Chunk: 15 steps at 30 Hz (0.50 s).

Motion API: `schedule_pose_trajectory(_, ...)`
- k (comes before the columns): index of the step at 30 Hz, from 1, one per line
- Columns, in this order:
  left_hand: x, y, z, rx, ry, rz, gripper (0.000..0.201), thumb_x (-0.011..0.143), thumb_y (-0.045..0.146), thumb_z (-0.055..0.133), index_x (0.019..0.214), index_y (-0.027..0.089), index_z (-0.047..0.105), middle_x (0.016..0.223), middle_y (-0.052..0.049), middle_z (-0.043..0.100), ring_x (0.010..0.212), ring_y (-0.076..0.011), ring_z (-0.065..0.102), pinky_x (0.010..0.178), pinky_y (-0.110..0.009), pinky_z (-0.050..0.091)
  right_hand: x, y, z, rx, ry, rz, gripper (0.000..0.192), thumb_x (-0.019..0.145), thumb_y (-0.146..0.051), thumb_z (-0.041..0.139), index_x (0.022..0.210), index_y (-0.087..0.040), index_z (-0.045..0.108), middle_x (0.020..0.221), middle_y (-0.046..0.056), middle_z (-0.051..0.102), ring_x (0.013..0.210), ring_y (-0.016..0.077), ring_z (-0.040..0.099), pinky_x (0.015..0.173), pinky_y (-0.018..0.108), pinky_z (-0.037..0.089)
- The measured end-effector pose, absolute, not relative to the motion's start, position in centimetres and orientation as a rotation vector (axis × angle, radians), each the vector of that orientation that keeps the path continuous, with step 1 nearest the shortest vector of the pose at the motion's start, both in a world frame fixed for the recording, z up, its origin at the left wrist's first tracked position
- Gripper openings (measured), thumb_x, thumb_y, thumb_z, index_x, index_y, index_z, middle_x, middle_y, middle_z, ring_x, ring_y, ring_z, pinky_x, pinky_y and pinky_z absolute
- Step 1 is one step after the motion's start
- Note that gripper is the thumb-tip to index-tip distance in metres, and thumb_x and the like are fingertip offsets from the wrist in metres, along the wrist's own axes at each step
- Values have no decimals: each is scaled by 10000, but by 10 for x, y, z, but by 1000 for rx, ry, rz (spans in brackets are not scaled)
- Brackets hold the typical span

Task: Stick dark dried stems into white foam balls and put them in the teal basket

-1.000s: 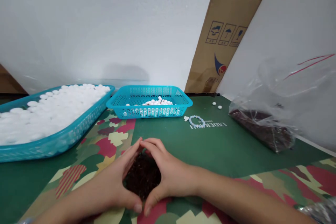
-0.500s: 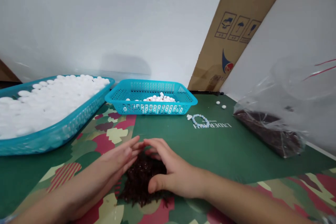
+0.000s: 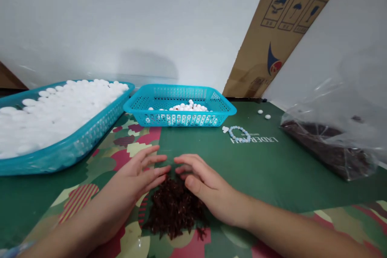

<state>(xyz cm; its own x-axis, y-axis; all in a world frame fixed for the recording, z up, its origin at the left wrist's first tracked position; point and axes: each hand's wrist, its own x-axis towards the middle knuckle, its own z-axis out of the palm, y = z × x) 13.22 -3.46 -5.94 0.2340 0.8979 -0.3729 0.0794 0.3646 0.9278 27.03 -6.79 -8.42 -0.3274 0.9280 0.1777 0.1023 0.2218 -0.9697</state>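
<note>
A loose heap of small dark brown, spiky pieces (image 3: pixel 175 211) lies on the patterned table cover, between my two hands. At its left edge is my left hand (image 3: pixel 145 171), fingers spread and holding nothing; its lower fingertips are by the top of the heap. My right hand (image 3: pixel 210 187) curves around the upper right side of the heap, fingers and thumb apart, nothing visible in its grasp. Part of the heap's right edge is hidden behind that hand.
A large blue basket (image 3: pixel 75 145) full of white oval balls stands left. Behind the heap is a smaller blue basket (image 3: pixel 178 120) with fewer balls. Rightward lie a beaded bracelet (image 3: pixel 238 134), two loose white balls (image 3: pixel 264 114) and a clear bag (image 3: pixel 332 141) of dark pieces.
My hands have moved apart, and the left fingers have spread. More of the dark heap shows between them. The view has shifted slightly.
</note>
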Motion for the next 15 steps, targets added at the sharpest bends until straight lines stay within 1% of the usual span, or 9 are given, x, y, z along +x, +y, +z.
schedule_pose_trajectory(4, 134, -27, -67, 1160, 1204, 755, 472, 507, 226, 556, 940, 251, 371, 911, -3, 510, 797, -159, 523, 637, -208, 432, 273, -68, -81, -979, -1755, 1054, 318, 757, -269, 310, 965, -42, 390, 941, 126, 363, 868, 156, 375, 765, 288, 308)
schedule_pose_trajectory(6, 134, -21, -69, 1225, 1231, 731, 479, 489, 243, 563, 927, 261, 370, 863, 10, 522, 732, -151, 545, 607, -214, 437, 273, -67, -80, -997, -1760, 971, 269, 756, -238, 306, 908, -63, 442, 870, 99, 410, 827, 145, 395, 729, 274, 317)
schedule_pose_trajectory(9, 134, -14, -72, 1283, 1281, 712, 495, 447, 247, 569, 897, 256, 366, 753, 31, 530, 588, -137, 566, 539, -223, 445, 271, -67, -81, -1101, -1777, 826, 218, 770, -227, 303, 782, -126, 497, 725, 34, 478, 703, 125, 438, 634, 256, 316)
schedule_pose_trajectory(12, 133, -9, -74, 1277, 1284, 701, 501, 400, 211, 574, 860, 238, 378, 667, 49, 527, 518, -133, 565, 490, -218, 448, 270, -69, -81, -1135, -1860, 689, 282, 798, -236, 272, 672, -149, 509, 574, -16, 492, 552, 94, 441, 561, 237, 285)
schedule_pose_trajectory(15, 134, -8, -75, 1277, 1253, 706, 489, 386, 171, 580, 838, 226, 401, 624, 54, 521, 510, -129, 563, 470, -198, 442, 269, -70, -81, -1089, -1869, 624, 342, 817, -266, 250, 639, -140, 513, 473, -41, 463, 459, 70, 418, 511, 206, 285)
